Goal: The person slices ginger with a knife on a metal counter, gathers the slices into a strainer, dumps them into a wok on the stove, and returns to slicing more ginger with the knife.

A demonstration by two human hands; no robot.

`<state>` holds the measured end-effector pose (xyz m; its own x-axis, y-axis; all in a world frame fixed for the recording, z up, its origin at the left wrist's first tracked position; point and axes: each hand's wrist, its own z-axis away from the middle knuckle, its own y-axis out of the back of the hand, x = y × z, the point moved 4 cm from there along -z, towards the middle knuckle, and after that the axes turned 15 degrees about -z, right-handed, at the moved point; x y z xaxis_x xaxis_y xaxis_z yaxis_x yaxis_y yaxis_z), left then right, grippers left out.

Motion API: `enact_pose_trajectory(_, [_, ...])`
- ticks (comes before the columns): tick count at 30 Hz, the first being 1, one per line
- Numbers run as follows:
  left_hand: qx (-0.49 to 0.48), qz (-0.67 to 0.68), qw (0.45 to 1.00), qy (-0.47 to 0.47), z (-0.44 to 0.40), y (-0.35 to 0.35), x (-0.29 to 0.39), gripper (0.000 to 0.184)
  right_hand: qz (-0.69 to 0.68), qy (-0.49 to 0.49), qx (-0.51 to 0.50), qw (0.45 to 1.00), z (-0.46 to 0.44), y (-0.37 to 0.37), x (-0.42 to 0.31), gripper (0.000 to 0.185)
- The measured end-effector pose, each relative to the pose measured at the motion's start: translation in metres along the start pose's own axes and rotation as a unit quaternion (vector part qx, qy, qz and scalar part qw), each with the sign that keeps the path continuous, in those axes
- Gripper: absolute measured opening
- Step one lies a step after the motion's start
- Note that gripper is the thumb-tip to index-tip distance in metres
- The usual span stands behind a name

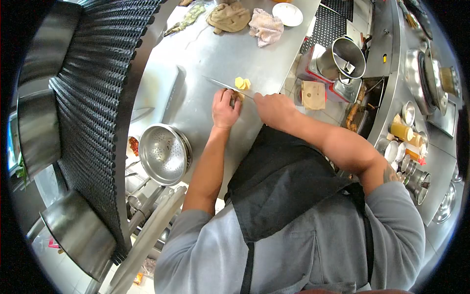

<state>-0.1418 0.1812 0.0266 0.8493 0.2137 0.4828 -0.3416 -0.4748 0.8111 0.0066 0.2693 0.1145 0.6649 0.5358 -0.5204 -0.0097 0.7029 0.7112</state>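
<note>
My right hand (274,110) is closed around the handle of a knife. The thin knife blade (220,84) points left across the steel counter, just beyond my left fingers. My left hand (226,109) has its fingers curled on a small tan-skinned piece of ginger (239,97), mostly covered by the fingers and the blade. Several pale yellow ginger slices (242,83) lie together on the far side of the blade.
Nested steel colanders (163,154) stand at the counter's left edge, near a whitish board (155,93). Crumpled cloths (228,17) and a white plate (287,14) lie at the far end. Right of the counter are a steel pot (341,58) and a cardboard box (313,94).
</note>
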Motion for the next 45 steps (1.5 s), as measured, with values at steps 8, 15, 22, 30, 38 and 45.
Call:
enact_pose_trajectory(8, [0.013, 0.002, 1.0, -0.008, 0.001, -0.006, -0.007, 0.029, -0.02, 0.016, -0.011, 1.0, -0.026, -0.016, 0.007, 0.021])
enact_pose_trajectory(15, [0.024, 0.009, 1.0, -0.013, 0.001, -0.001, -0.002, 0.024, -0.035, 0.016, 0.003, 0.999, -0.055, -0.038, 0.018, 0.021])
enact_pose_trajectory(22, [0.019, -0.008, 1.0, 0.004, 0.006, -0.007, -0.004, 0.026, -0.014, 0.023, 0.029, 0.999, -0.019, -0.003, 0.004, 0.021])
enact_pose_trajectory(30, [-0.004, -0.004, 1.0, 0.002, 0.003, 0.001, 0.002, 0.031, 0.015, 0.019, 0.017, 1.0, 0.004, 0.0, -0.009, 0.02])
enact_pose_trajectory(38, [0.007, -0.005, 1.0, -0.005, 0.003, -0.004, -0.001, 0.029, -0.006, 0.004, -0.026, 1.0, -0.015, -0.016, 0.006, 0.021])
enact_pose_trajectory(45, [0.023, -0.003, 1.0, -0.013, 0.002, -0.001, -0.001, 0.023, -0.052, -0.02, -0.022, 0.998, -0.05, -0.035, 0.015, 0.022])
